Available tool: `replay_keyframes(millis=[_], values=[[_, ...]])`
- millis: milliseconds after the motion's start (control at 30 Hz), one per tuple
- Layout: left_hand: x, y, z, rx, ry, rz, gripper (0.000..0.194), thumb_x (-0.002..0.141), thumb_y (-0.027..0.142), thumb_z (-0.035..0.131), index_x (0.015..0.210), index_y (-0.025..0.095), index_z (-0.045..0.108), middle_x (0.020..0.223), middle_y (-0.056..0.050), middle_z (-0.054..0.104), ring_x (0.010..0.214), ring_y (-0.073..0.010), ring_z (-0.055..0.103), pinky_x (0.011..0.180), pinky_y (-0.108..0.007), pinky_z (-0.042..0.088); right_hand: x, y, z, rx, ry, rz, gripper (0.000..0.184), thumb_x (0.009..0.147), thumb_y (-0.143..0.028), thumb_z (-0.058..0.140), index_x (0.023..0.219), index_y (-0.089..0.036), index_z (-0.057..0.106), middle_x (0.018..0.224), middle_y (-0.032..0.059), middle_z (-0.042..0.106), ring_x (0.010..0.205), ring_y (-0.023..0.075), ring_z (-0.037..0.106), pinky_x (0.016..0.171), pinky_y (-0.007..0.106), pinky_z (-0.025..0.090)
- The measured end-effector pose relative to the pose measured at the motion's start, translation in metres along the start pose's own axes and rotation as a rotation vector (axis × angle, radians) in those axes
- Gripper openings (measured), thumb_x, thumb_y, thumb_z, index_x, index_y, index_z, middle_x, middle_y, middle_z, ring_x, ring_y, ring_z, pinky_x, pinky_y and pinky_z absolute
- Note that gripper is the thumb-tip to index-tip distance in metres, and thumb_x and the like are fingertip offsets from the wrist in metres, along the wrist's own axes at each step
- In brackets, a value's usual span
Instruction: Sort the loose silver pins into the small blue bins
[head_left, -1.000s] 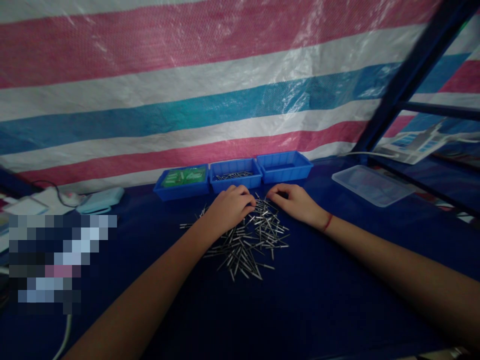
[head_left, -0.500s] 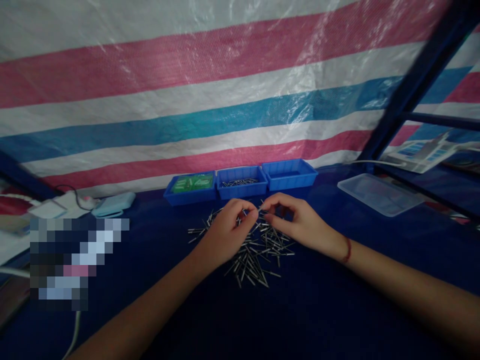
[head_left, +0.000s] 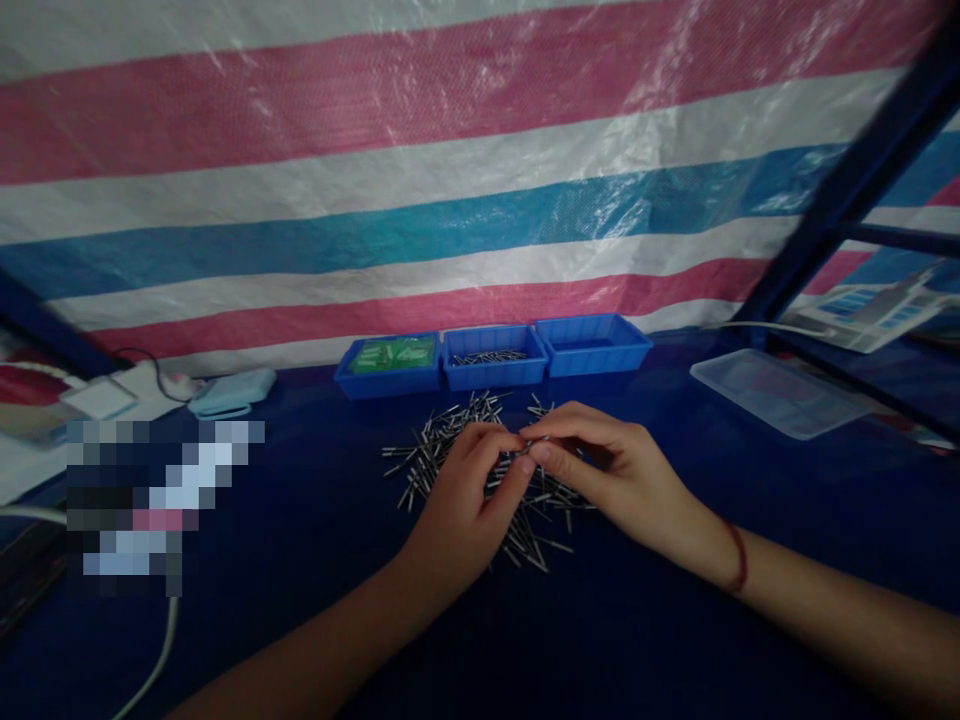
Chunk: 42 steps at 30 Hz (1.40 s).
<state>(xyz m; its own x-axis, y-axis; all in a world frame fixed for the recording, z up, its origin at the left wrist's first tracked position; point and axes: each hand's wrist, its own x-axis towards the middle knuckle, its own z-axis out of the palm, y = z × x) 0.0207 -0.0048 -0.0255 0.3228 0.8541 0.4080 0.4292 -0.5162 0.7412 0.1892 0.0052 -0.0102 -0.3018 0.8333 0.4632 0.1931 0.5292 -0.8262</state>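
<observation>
- And it's close work in the middle of the frame: the right hand (head_left: 630, 480) has thumb and forefinger clamped on a small metal pin (head_left: 537, 441)!
- In from the lower left comes the left hand (head_left: 469, 485), thumb and forefinger right at that pin; whether they grip it, I can't tell.
- Below and around both hands, centre frame, lies a loose pile of pins (head_left: 427, 455) on the dark blue table (head_left: 645, 630).
- Just above the pile, three blue bins in a row: the left bin (head_left: 390, 382) holding a green packet (head_left: 397, 352), the middle bin (head_left: 495, 376) with more pins, then the right bin (head_left: 600, 359).
- Over at centre right, a clear plastic lid (head_left: 780, 393) lies flat!
</observation>
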Motion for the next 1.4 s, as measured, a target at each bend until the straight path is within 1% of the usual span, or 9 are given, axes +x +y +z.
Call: replay_keyframes(millis=[133, 300, 467, 633, 767, 967, 1100, 1233, 1400], values=[[-0.002, -0.001, 0.001, 0.005, 0.041, 0.007, 0.006, 0.088, 0.021, 0.051, 0.09, 0.02, 0.057, 0.095, -0.002, 0.052, 0.084, -0.015, 0.05, 0.076, -0.03, 0.042, -0.001, -0.001, 0.001, -0.005, 0.024, 0.037, 0.009, 0.08, -0.027, 0.062, 0.083, -0.02, 0.066, 0.079, 0.0027, 0.063, 0.072, 0.0146, 0.059, 0.062, 0.029, 0.046], [-0.001, -0.003, -0.001, 0.02, 0.143, 0.058, 0.007, 0.086, 0.018, 0.054, 0.093, 0.021, 0.056, 0.096, -0.002, 0.052, 0.082, -0.0141, 0.051, 0.071, -0.028, 0.044, -0.001, 0.002, 0.003, 0.008, 0.011, 0.031, 0.01, 0.082, -0.024, 0.06, 0.088, -0.02, 0.066, 0.084, 0.0035, 0.063, 0.077, 0.0148, 0.06, 0.066, 0.029, 0.047], [-0.001, 0.0, -0.004, 0.086, 0.221, 0.146, 0.008, 0.084, 0.016, 0.056, 0.091, 0.02, 0.056, 0.095, -0.003, 0.051, 0.081, -0.0137, 0.052, 0.068, -0.028, 0.045, -0.001, 0.005, 0.006, 0.043, 0.005, 0.076, 0.009, 0.081, -0.025, 0.061, 0.088, -0.021, 0.064, 0.079, 0.0014, 0.062, 0.07, 0.013, 0.057, 0.062, 0.028, 0.046], [-0.001, 0.002, -0.006, 0.14, 0.247, 0.214, 0.009, 0.084, 0.016, 0.057, 0.092, 0.02, 0.056, 0.096, -0.003, 0.052, 0.083, -0.0143, 0.053, 0.071, -0.029, 0.046, -0.005, 0.006, 0.01, 0.111, 0.0, 0.152, 0.008, 0.079, -0.027, 0.063, 0.085, -0.021, 0.061, 0.074, -0.0009, 0.06, 0.065, 0.0115, 0.055, 0.06, 0.026, 0.044], [0.0, 0.004, -0.006, 0.144, 0.25, 0.246, 0.01, 0.082, 0.015, 0.059, 0.09, 0.02, 0.056, 0.096, -0.003, 0.052, 0.086, -0.015, 0.054, 0.071, -0.029, 0.046, -0.005, 0.003, 0.011, 0.16, -0.062, 0.201, 0.011, 0.08, -0.03, 0.062, 0.083, -0.02, 0.062, 0.074, -0.0002, 0.061, 0.066, 0.0115, 0.055, 0.061, 0.025, 0.045], [-0.001, 0.006, -0.006, 0.084, 0.239, 0.188, 0.005, 0.083, 0.015, 0.056, 0.086, 0.019, 0.055, 0.094, -0.003, 0.051, 0.081, -0.0142, 0.053, 0.07, -0.029, 0.046, -0.002, -0.003, 0.011, 0.249, -0.134, 0.252, 0.011, 0.081, -0.029, 0.06, 0.083, -0.019, 0.065, 0.079, 0.0013, 0.065, 0.071, 0.0112, 0.058, 0.065, 0.025, 0.046], [-0.001, 0.002, -0.005, 0.044, 0.216, 0.104, 0.006, 0.086, 0.016, 0.052, 0.09, 0.02, 0.055, 0.098, -0.004, 0.05, 0.078, -0.0133, 0.051, 0.07, -0.03, 0.046, -0.001, 0.0, 0.009, 0.247, -0.038, 0.237, 0.011, 0.078, -0.027, 0.064, 0.087, -0.021, 0.065, 0.076, -0.0003, 0.065, 0.065, 0.0098, 0.057, 0.059, 0.023, 0.046], [-0.001, -0.003, -0.002, 0.041, 0.168, 0.048, 0.01, 0.087, 0.019, 0.051, 0.096, 0.023, 0.055, 0.103, -0.005, 0.049, 0.085, -0.0157, 0.052, 0.073, -0.032, 0.046, -0.002, 0.002, 0.006, 0.169, 0.042, 0.165, 0.01, 0.077, -0.026, 0.064, 0.087, -0.021, 0.065, 0.074, -0.0004, 0.064, 0.062, 0.0103, 0.057, 0.056, 0.024, 0.045], [-0.001, -0.007, -0.001, 0.083, 0.141, 0.041, 0.012, 0.089, 0.022, 0.049, 0.1, 0.023, 0.055, 0.104, -0.005, 0.049, 0.091, -0.0184, 0.052, 0.078, -0.036, 0.045, 0.001, 0.0, -0.002, -0.17, 0.031, -0.053, 0.008, 0.082, -0.025, 0.059, 0.087, -0.02, 0.063, 0.083, 0.0031, 0.064, 0.072, 0.0138, 0.059, 0.063, 0.028, 0.047]])
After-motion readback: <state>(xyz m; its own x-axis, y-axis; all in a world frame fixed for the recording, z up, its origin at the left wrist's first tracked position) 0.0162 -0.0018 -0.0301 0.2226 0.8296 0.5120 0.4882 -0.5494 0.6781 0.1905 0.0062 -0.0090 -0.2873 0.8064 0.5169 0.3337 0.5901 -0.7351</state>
